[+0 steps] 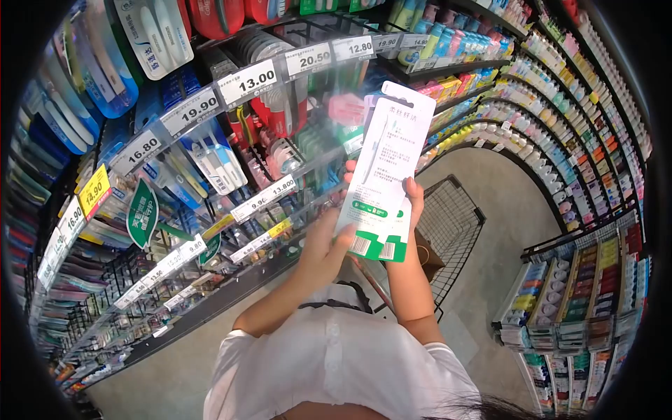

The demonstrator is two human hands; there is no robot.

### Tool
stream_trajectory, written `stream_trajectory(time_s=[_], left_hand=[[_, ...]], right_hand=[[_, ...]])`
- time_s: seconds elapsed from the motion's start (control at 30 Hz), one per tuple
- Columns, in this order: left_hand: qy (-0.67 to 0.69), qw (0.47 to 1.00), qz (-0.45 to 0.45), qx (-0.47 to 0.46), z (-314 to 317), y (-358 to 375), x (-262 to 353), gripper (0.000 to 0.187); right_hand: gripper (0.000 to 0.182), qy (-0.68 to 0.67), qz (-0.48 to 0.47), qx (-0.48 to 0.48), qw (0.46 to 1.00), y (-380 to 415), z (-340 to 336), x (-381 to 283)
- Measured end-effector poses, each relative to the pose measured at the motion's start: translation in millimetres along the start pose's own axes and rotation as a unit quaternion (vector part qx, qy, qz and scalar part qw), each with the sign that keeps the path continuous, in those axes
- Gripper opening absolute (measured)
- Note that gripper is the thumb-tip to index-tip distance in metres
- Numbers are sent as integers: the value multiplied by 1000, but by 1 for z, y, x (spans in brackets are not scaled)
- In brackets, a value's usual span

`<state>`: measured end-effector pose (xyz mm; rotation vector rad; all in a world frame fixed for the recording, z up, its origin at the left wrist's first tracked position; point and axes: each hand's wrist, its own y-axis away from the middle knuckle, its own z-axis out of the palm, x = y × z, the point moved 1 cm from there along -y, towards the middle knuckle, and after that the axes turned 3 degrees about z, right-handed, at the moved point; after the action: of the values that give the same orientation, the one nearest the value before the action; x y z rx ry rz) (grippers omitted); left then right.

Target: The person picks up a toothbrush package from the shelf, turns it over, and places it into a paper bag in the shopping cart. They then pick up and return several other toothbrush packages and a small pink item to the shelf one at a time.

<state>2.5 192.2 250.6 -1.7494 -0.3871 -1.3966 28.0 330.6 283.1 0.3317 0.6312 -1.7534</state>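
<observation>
I hold a flat white-and-green toothbrush package [383,168] upright in front of me, its printed back facing me with barcodes at the bottom. My left hand [323,250] grips its lower left corner, thumb on the card. My right hand [413,197] supports it from behind on the right, fingers showing at the edges. The package is raised in front of the toothbrush shelves.
Racks of hanging toothbrush packs with price tags such as 13.00 [247,82] and 19.90 [190,111] fill the left. A wire shopping cart [448,224] stands just beyond my arms. Shelves of bottles [560,105] curve along the right aisle.
</observation>
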Motion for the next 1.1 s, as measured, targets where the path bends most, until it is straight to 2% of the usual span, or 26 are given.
stream_trajectory(time_s=[0.23, 0.33, 0.43, 0.47, 0.53, 0.63, 0.73, 0.83, 0.93, 1.1], left_hand=[[-48, 998, -1, -34, 3, 8, 20, 30], [-39, 997, 27, -54, 9, 10, 24, 28], [175, 979, -90, -56, 26, 12, 40, 36], [141, 985, -78, -61, 29, 14, 36, 42], [72, 994, -53, -70, 33, 15, 27, 54], [11, 996, -71, -47, 38, 11, 48, 75], [-136, 990, -29, -34, 45, 8, 43, 87], [-217, 975, -13, -49, 50, 5, 52, 92], [-264, 964, 26, -25, 53, 4, 47, 98], [-275, 961, 20, -36, 45, -2, 45, 95]], right_hand=[[85, -2, 5, -42, 999, 4, 2, -7], [89, -13, 2, -56, 998, 6, 2, -14], [89, -38, -3, -68, 997, 5, -3, -18], [77, -21, 5, -59, 998, 8, 1, -21], [80, -14, 11, -77, 997, 8, 1, -23], [86, 24, 14, -87, 996, 11, -2, -26], [92, 92, 6, -74, 993, 15, 0, -31], [97, 107, 1, -62, 992, 16, -4, -34], [98, 81, 2, -52, 995, 14, -6, -32], [97, 80, -6, -27, 996, 7, -7, -32]])
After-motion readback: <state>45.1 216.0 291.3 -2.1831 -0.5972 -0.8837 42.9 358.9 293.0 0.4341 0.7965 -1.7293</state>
